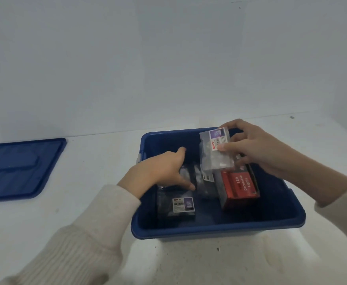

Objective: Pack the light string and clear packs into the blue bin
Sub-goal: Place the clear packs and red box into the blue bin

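The blue bin (215,228) stands open on the white table. Inside it on the right lies a red box (240,190) printed "LED Decorative Lights". A clear pack with a white label (178,206) lies on the bin floor at the left, and another clear pack (206,182) lies beside it in the middle. My left hand (164,171) reaches into the bin, fingers straight, its thumb resting on the left pack. My right hand (252,147) pinches a third clear pack (215,151) by its labelled end and holds it above the red box.
The bin's blue lid (18,167) lies flat on the table at the far left. A plain white wall rises behind the table. My cream sleeves (82,243) cover both forearms.
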`<state>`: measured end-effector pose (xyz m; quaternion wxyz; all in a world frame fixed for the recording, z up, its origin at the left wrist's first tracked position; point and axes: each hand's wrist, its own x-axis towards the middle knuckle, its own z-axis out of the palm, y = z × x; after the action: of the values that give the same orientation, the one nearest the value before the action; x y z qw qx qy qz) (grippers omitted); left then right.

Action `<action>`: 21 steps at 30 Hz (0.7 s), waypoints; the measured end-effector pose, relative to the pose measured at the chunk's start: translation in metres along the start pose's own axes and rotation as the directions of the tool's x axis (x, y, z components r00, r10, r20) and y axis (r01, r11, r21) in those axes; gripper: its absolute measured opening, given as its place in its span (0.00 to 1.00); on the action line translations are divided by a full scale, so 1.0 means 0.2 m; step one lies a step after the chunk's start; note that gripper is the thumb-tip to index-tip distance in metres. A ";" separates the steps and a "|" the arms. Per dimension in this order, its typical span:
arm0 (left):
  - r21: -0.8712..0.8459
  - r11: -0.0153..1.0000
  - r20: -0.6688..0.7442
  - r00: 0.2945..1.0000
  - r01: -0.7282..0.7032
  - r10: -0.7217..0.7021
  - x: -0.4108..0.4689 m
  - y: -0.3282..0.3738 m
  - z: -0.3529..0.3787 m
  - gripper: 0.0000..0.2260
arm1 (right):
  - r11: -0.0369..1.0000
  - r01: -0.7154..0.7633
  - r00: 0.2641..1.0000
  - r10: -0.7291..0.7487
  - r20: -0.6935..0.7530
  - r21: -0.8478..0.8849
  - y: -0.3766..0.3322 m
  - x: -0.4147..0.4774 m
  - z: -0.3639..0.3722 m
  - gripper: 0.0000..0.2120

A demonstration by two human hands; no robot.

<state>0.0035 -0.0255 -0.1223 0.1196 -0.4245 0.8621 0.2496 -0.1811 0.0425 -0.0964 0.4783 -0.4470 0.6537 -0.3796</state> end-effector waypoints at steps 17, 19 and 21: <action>-0.982 -0.188 0.005 0.996 -0.011 -0.087 -0.01 0.03 -0.05 0.11 | 0.873 -0.040 0.992 -0.023 0.123 0.487 0.09 0.06 -0.02 0.16; -0.983 -0.164 -0.056 0.991 -0.076 -0.124 -0.01 0.02 -0.03 0.09 | 0.903 -0.004 0.995 -0.038 0.089 0.430 0.11 0.06 -0.02 0.18; -0.989 -0.099 -0.096 0.986 -0.110 -0.139 0.00 0.01 -0.02 0.11 | 0.918 0.014 0.995 -0.051 0.082 0.397 0.11 0.06 -0.02 0.18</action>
<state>0.0020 -0.0262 -0.1183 -0.3046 -0.4015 0.3947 0.7682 -0.1914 0.0375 -0.1194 0.5815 -0.3687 0.5334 -0.4912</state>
